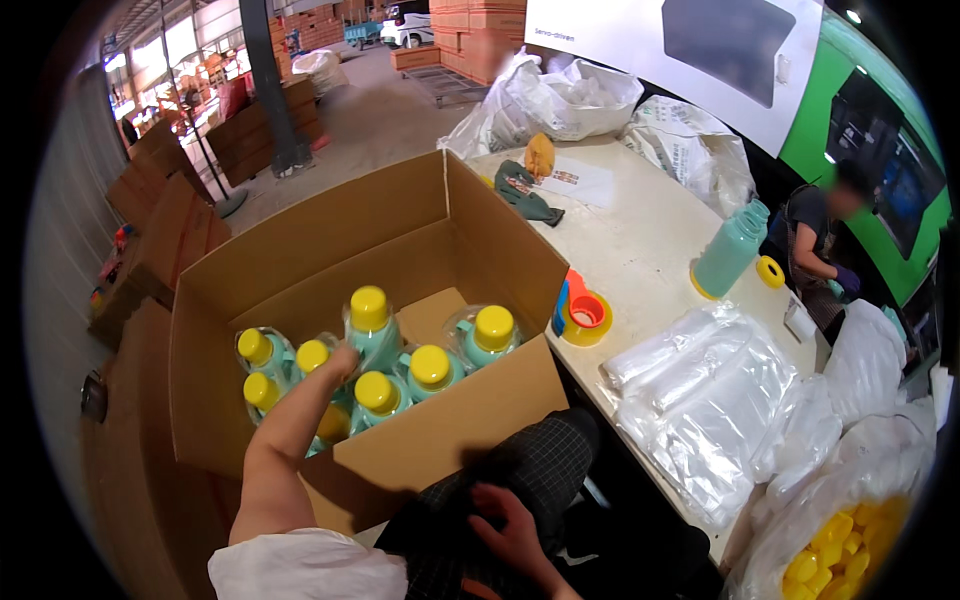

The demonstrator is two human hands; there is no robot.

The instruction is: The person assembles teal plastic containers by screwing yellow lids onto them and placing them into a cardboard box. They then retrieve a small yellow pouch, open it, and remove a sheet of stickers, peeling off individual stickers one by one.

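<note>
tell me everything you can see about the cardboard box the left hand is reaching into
The cardboard box is plain brown corrugated board, flaps open and standing up, set on the floor beside the white table. Inside stand bagged teal bottles with yellow caps. The left hand reaches in, touching one bottle.
</note>
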